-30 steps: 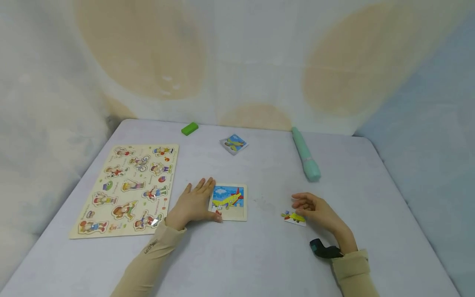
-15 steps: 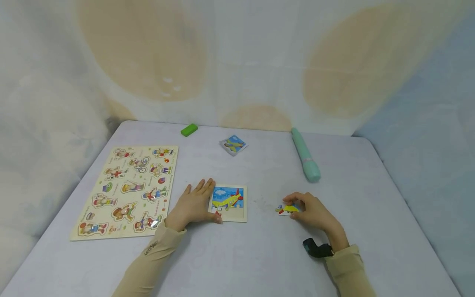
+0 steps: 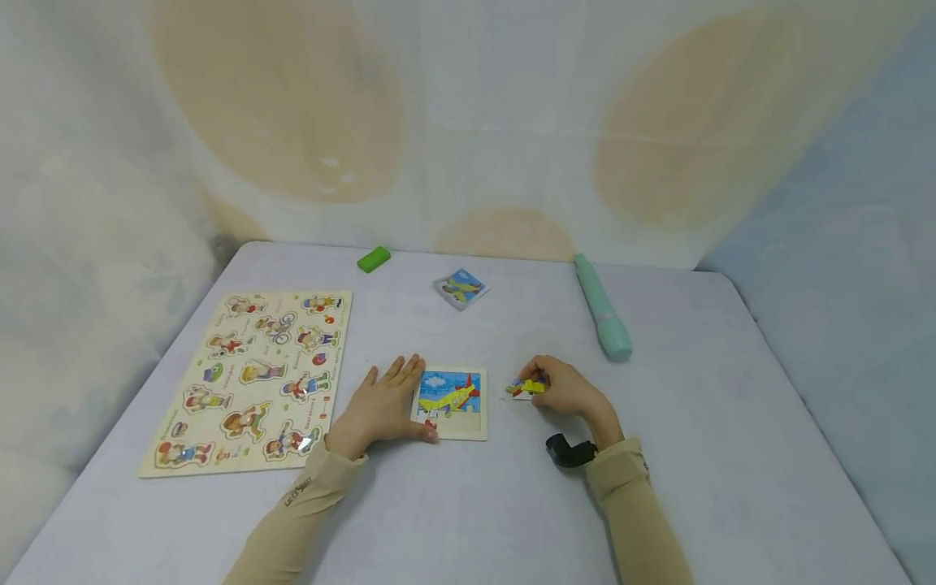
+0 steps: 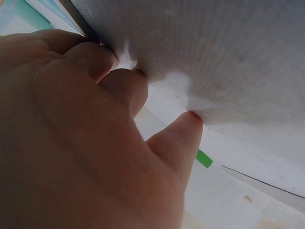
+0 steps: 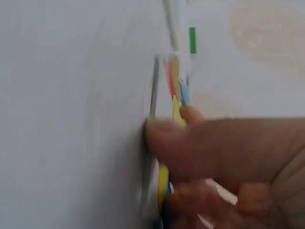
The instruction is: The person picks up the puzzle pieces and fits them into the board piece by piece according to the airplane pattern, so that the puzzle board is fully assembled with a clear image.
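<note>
My left hand (image 3: pixel 373 416) lies flat with spread fingers, its fingertips and thumb touching the left side of a small wooden puzzle tray (image 3: pixel 468 425). A yellow airplane on blue sky fills the tray's upper part, and bare wood shows at its lower part. To the tray's right, my right hand (image 3: pixel 573 396) pinches a jigsaw puzzle piece (image 3: pixel 523 390) with yellow and red print. The right wrist view is blurred there; the thumb presses the edge of the piece (image 5: pixel 163 183). In the left wrist view, the fingertips of the left hand (image 4: pixel 90 124) meet the tabletop.
On the left lies a large wooden board (image 3: pixel 249 398) with children figures. Toward the back are a green block (image 3: pixel 374 259), a small airplane picture card (image 3: pixel 461 288) and a mint-green wand-shaped object (image 3: pixel 603 309). Cloth hangs behind the table (image 3: pixel 702 366).
The right hand has closed its fingers on the puzzle piece and carried it left toward the tray. The left hand has stayed in place beside the tray.
</note>
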`<state>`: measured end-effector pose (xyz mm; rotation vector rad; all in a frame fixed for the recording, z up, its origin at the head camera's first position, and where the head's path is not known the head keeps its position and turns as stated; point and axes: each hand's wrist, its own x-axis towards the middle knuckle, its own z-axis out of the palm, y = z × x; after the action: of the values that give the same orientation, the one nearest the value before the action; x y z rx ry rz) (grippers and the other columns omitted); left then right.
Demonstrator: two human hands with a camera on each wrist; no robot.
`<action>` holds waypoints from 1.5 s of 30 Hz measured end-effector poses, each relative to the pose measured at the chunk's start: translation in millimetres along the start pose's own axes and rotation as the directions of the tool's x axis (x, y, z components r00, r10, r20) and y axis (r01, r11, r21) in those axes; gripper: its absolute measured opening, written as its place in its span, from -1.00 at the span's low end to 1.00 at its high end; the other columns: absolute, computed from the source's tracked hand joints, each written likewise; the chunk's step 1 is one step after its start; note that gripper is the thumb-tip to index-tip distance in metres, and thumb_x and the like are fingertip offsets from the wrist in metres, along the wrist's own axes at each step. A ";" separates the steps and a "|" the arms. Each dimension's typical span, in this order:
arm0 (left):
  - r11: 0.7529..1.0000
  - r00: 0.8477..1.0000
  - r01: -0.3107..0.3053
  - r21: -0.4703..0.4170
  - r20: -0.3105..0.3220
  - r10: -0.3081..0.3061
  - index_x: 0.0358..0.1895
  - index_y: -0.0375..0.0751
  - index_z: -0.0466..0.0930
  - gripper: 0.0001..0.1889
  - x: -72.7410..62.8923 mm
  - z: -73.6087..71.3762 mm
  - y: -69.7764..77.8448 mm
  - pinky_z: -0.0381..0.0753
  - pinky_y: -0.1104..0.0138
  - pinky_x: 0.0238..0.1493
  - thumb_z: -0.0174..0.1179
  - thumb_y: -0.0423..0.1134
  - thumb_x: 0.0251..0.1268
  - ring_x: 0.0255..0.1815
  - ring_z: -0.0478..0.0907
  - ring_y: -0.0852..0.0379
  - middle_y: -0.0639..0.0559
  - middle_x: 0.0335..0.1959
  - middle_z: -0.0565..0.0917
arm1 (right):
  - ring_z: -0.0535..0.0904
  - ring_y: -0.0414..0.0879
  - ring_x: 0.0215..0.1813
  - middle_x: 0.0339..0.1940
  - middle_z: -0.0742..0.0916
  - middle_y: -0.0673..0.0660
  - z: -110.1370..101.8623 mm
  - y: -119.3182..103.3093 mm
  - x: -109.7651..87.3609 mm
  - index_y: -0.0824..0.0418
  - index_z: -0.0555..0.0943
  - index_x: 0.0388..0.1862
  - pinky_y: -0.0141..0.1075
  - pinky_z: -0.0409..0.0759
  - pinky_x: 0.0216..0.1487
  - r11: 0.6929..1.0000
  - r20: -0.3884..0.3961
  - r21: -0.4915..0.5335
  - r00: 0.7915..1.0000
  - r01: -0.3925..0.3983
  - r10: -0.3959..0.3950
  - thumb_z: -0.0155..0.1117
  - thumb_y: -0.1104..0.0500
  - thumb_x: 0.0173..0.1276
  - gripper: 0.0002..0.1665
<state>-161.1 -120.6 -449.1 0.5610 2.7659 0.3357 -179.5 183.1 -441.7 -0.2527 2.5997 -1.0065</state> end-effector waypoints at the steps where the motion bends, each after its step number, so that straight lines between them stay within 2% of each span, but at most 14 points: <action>1: 1.000 1.000 0.000 0.000 -0.001 0.000 0.55 -0.19 -0.06 0.28 0.1 -0.3 0.4 -0.12 -0.21 0.52 0.34 0.44 -0.19 0.62 -0.15 -0.10 -0.06 0.60 -0.04 | 0.46 0.00 -0.11 -0.17 0.60 0.15 1.3 -3.7 0.7 0.22 0.57 -0.14 -0.21 0.48 -0.06 1.000 -0.015 0.004 1.000 -0.011 0.011 0.28 0.46 0.05 -0.64; 5: 1.000 1.000 -0.004 0.004 -0.015 0.004 0.55 -0.20 -0.05 0.27 1.0 -2.2 1.2 -0.11 -0.20 0.52 0.35 0.42 -0.17 0.62 -0.13 -0.11 -0.07 0.60 -0.02 | 0.48 0.00 -0.14 -0.20 0.61 0.15 8.5 -16.4 1.9 0.23 0.59 -0.18 -0.20 0.50 -0.11 0.998 -0.086 -0.016 0.995 -0.052 0.051 0.32 0.41 0.00 -0.65; 9: 1.000 1.000 -0.005 0.005 -0.018 0.005 0.55 -0.22 -0.03 0.26 1.0 -2.2 1.3 -0.09 -0.22 0.51 0.36 0.41 -0.18 0.61 -0.11 -0.13 -0.09 0.59 0.00 | 0.53 -0.01 -0.14 -0.17 0.67 0.15 15.5 -21.9 3.3 0.22 0.60 -0.19 -0.21 0.52 -0.11 0.997 -0.141 -0.013 0.987 -0.077 0.075 0.39 0.33 0.08 -0.72; 14: 1.000 1.000 -0.005 0.009 -0.018 0.005 0.54 -0.22 -0.03 0.26 -0.5 -2.8 2.3 -0.08 -0.22 0.50 0.36 0.41 -0.18 0.61 -0.10 -0.14 -0.10 0.59 0.00 | 0.57 -0.07 -0.24 -0.24 0.71 0.13 21.3 -24.7 6.0 0.20 0.61 -0.23 -0.33 0.52 -0.27 0.996 -0.197 0.074 0.978 -0.058 0.072 0.37 0.24 0.22 -0.84; 17: 1.000 1.000 -0.003 0.012 -0.022 0.004 0.54 -0.22 -0.03 0.26 -0.7 -4.0 2.6 -0.09 -0.22 0.50 0.36 0.41 -0.18 0.61 -0.10 -0.13 -0.09 0.59 0.00 | 0.56 -0.11 -0.30 -0.29 0.72 0.11 25.0 -29.5 7.2 0.19 0.63 -0.25 -0.38 0.51 -0.32 0.992 -0.222 0.121 0.973 -0.029 0.055 0.38 0.20 0.25 -0.86; 20: 1.000 1.000 -0.002 0.011 -0.020 0.003 0.55 -0.21 -0.03 0.27 -0.6 -4.6 2.8 -0.09 -0.22 0.51 0.36 0.42 -0.18 0.61 -0.11 -0.13 -0.09 0.59 0.00 | 0.53 -0.13 -0.35 -0.34 0.71 0.09 31.3 -39.1 6.5 0.19 0.64 -0.25 -0.39 0.48 -0.35 0.989 -0.194 0.150 0.981 0.015 0.014 0.39 0.21 0.23 -0.86; 24: 1.000 1.000 0.001 0.018 -0.014 -0.001 0.55 -0.20 -0.04 0.27 -0.1 -3.8 2.3 -0.08 -0.21 0.51 0.34 0.44 -0.18 0.61 -0.12 -0.11 -0.07 0.59 -0.01 | 0.51 -0.17 -0.41 -0.42 0.71 0.06 43.5 -52.3 4.3 0.18 0.65 -0.29 -0.39 0.44 -0.41 0.984 -0.072 0.160 0.995 0.075 -0.064 0.39 0.24 0.22 -0.90; 28: 1.000 1.000 0.009 0.019 -0.006 -0.009 0.55 -0.19 -0.05 0.28 0.8 -2.5 2.1 -0.09 -0.20 0.51 0.34 0.44 -0.18 0.62 -0.13 -0.10 -0.06 0.60 -0.02 | 0.50 -0.18 -0.43 -0.46 0.70 0.02 54.2 -56.6 3.9 0.15 0.65 -0.33 -0.40 0.43 -0.42 0.985 0.010 0.150 0.996 0.087 -0.089 0.38 0.23 0.23 -0.94; 31: 1.000 1.000 0.011 0.016 -0.002 -0.011 0.55 -0.19 -0.05 0.27 0.1 -2.3 2.4 -0.10 -0.20 0.51 0.34 0.43 -0.18 0.62 -0.13 -0.10 -0.06 0.60 -0.02 | 0.49 -0.19 -0.43 -0.48 0.68 0.01 59.4 -55.8 3.9 0.15 0.66 -0.36 -0.42 0.43 -0.42 0.984 0.010 0.144 0.995 0.101 -0.103 0.41 0.21 0.21 -0.93; 34: 1.000 1.000 0.012 0.016 -0.004 -0.012 0.55 -0.20 -0.04 0.27 -0.7 -2.2 2.6 -0.09 -0.21 0.51 0.35 0.43 -0.18 0.62 -0.13 -0.10 -0.07 0.60 -0.01 | 0.44 -0.19 -0.46 -0.52 0.63 -0.01 65.1 -55.8 3.4 0.12 0.69 -0.38 -0.45 0.36 -0.45 0.986 -0.011 0.123 0.994 0.110 -0.110 0.45 0.16 0.18 -0.91; 37: 1.000 1.000 0.007 0.012 -0.012 -0.006 0.55 -0.21 -0.02 0.27 -1.5 -2.0 2.9 -0.07 -0.23 0.50 0.35 0.43 -0.19 0.61 -0.11 -0.12 -0.08 0.59 0.01 | 0.39 -0.19 -0.53 -0.61 0.56 -0.04 72.5 -56.6 3.2 0.07 0.71 -0.42 -0.45 0.25 -0.51 0.991 -0.046 0.059 0.992 0.119 -0.116 0.49 0.07 0.13 -0.87; 41: 1.000 1.000 -0.001 0.004 -0.027 0.001 0.54 -0.23 0.00 0.27 -1.8 -1.9 3.2 -0.06 -0.25 0.48 0.36 0.43 -0.20 0.61 -0.09 -0.14 -0.10 0.58 0.03 | 0.31 -0.22 -0.62 -0.69 0.46 -0.09 83.1 -57.5 4.4 0.03 0.68 -0.42 -0.44 0.13 -0.59 0.995 -0.113 -0.038 0.989 0.095 -0.099 0.53 -0.06 0.06 -0.75; 45: 1.000 0.999 -0.003 0.001 -0.037 0.003 0.53 -0.24 0.01 0.26 -1.5 -1.1 2.9 -0.05 -0.26 0.48 0.37 0.42 -0.20 0.60 -0.08 -0.14 -0.10 0.58 0.04 | 0.29 -0.23 -0.64 -0.70 0.43 -0.10 89.7 -59.8 5.0 0.03 0.61 -0.41 -0.41 0.10 -0.60 0.996 -0.179 -0.071 0.982 0.053 -0.065 0.56 -0.12 -0.02 -0.64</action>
<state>-159.2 -118.8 -446.9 0.5653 2.8012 0.3491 -148.0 82.4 -464.4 -0.2678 2.8086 -1.0083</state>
